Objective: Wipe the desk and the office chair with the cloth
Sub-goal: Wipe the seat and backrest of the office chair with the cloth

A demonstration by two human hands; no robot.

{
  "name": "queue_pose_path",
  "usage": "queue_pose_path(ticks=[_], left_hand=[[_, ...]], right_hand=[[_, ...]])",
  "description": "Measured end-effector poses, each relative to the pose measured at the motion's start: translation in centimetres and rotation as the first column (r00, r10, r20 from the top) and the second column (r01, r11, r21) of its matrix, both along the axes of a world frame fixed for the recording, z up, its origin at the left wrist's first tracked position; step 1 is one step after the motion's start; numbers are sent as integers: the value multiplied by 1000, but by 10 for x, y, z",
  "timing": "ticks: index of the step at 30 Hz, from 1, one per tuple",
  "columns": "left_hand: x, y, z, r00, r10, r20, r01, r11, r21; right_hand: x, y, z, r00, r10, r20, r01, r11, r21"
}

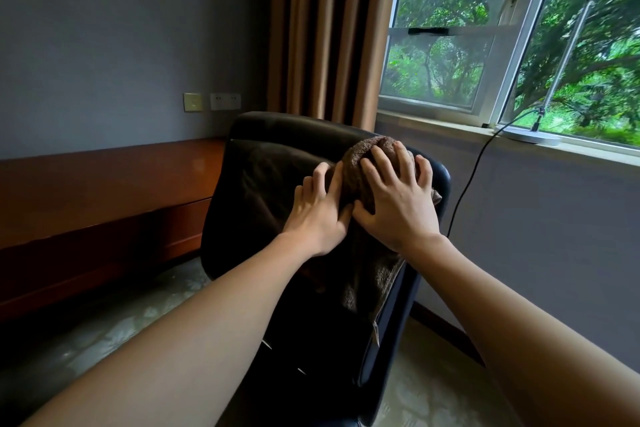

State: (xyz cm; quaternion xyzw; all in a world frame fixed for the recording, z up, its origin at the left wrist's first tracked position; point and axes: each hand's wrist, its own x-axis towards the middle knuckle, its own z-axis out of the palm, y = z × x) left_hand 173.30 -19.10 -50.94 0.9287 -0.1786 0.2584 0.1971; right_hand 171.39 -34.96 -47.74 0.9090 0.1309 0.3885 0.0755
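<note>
Brown terry cloth (355,166): draped over the top edge of the black leather office chair (263,163), long axis running top to bottom, free end hanging down below the wrists.
Right hand (398,204): fingers (384,166) spread wide, pressing the bunched upper end.
Left hand (317,211): fingers straight, touching the cloth's left edge and the leather.
Wooden surface (104,177): well left of the fingers.

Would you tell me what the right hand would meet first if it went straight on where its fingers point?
The right hand, pressing the cloth, would first run over the top edge of the office chair; beyond that the way looks free, though depth is unclear.
</note>
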Motion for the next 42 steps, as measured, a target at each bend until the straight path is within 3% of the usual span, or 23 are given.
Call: queue_pose_path(ticks=[7, 22, 32, 42], left_hand=[[16, 2, -21, 993, -15, 119, 11, 999, 32], [24, 19, -77, 999, 38, 12, -39, 985, 165], [14, 23, -101, 987, 157, -31, -135, 923, 361], [-5, 34, -139, 982, 166, -93, -116, 912, 393]], right_hand=[[18, 11, -10, 996, 59, 62, -61, 998, 22], [13, 39, -75, 996, -3, 93, 10, 998, -65], [6, 48, -107, 993, 5, 114, 2, 998, -64], [-8, 59, -153, 994, 0, 112, 11, 996, -93]])
